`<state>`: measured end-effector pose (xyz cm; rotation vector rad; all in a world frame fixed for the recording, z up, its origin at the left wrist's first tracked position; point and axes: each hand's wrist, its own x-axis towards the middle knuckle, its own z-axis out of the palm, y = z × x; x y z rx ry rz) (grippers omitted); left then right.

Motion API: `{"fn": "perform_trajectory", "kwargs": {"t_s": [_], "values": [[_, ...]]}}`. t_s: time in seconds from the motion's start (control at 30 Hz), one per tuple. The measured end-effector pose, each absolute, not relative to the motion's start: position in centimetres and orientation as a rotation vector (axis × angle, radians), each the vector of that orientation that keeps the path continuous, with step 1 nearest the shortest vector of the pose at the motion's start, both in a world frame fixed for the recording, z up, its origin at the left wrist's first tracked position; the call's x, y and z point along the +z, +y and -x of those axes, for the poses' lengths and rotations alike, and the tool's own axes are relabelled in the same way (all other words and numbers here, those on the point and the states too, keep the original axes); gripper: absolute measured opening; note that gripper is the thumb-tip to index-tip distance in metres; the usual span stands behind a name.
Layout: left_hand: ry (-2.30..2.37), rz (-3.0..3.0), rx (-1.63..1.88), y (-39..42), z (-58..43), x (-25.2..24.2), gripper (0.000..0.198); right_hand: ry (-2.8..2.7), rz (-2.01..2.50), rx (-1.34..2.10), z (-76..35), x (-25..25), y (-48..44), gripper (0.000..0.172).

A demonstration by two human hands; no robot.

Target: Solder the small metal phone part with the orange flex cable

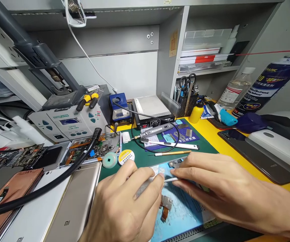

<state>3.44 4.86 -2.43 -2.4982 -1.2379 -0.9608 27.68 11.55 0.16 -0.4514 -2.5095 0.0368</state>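
Observation:
My left hand (131,201) is closed, its fingertips pinched at the near left end of a thin, flat piece with a silvery edge (171,179). The other end of this piece is between the thumb and fingers of my right hand (210,185). Most of it is hidden by my fingers, so its kind cannot be made out. Both hands are over a light blue work mat (182,215). Below the piece lies a small metal phone part with an orange flex cable (165,206). A dark small component (174,163) sits just beyond my right fingertips.
Several phones (71,201) and a black hose (66,176) are at the left, with a parts tray (102,148) behind. A brush (172,144), a thin tool (172,153) and a hot plate (152,107) lie ahead. A dark phone (256,156) is at the right.

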Motion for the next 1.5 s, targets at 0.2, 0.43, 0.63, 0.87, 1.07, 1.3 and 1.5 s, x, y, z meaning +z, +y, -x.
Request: {"fn": "perform_trajectory", "kwargs": {"t_s": [0.2, 0.43, 0.63, 0.87, 1.07, 1.3, 1.5], "values": [[-1.261, 2.51, -1.063, 5.0, -4.0, -2.0, 0.024, -2.529, 0.484, 0.151, -28.1, 0.5, 11.5, 0.016], [-1.369, 2.517, -1.324, 4.5, -4.5, -2.3, 0.031, -2.469, 0.645, 0.45, -27.9, 0.7, 11.3, 0.012], [-1.527, 2.611, -1.465, 4.3, -4.5, -2.1, 0.031, -2.422, 0.882, 0.922, -27.4, 1.4, 11.2, 0.017], [-1.579, 2.573, -1.544, 4.3, -4.9, -1.9, 0.029, -2.264, 0.979, 1.379, -27.1, 1.7, 11.3, 0.03], [-1.503, 2.499, -1.49, 4.4, -5.0, -2.0, 0.03, -2.122, 1.09, 1.587, -26.9, 2.0, 11.2, 0.038], [-1.424, 2.139, -1.362, 4.3, -5.6, -2.6, 0.025, -1.986, 1.14, 1.736, -27.1, 1.7, 11.1, 0.039], [-1.24, 2.231, -1.168, 4.4, -5.4, -2.6, 0.024, -1.972, 1.241, 1.75, -27.0, 1.4, 10.9, 0.041]]}}
